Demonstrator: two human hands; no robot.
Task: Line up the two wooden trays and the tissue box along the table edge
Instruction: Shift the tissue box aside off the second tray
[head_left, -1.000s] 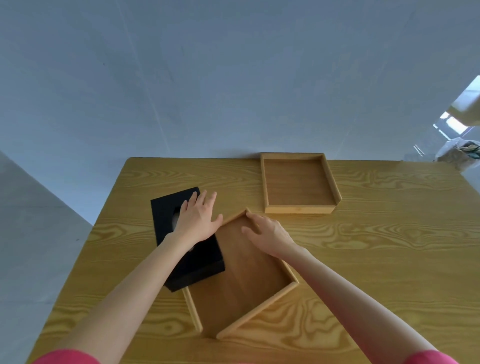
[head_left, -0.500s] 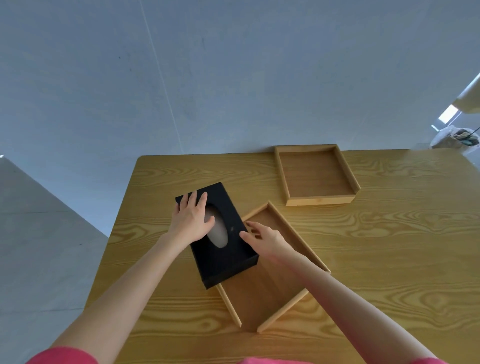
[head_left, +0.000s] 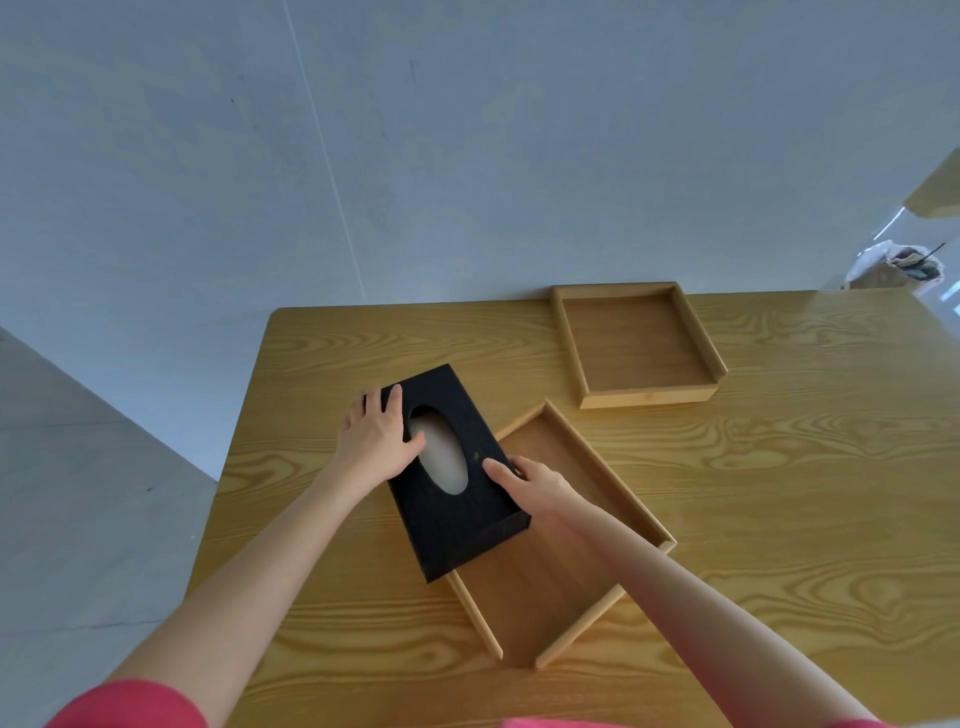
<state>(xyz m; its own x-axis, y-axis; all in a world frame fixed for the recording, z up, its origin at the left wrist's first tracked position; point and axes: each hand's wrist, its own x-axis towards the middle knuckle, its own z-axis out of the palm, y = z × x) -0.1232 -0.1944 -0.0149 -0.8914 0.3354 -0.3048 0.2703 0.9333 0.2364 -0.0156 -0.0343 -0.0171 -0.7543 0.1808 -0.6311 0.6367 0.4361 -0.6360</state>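
One wooden tray (head_left: 638, 347) sits in the upper right of the frame, square against the far edge of the table (head_left: 779, 493), so that piece looks done. The other tray (head_left: 563, 540) lies in the middle of the frame, turned at an angle and well short of that edge. The black tissue box (head_left: 454, 488) lies left of centre, also skewed, its near right corner overlapping the angled tray's left side. Both still need turning and moving up to the edge.

The left hand (head_left: 375, 441) lies flat and open on the box's far left corner, fingers spread over the top, thumb by the oval opening. The right hand (head_left: 535, 486) rests loosely open against the box's right long side, fingertips on its top edge. Together they hold the box from both sides without a closed grasp
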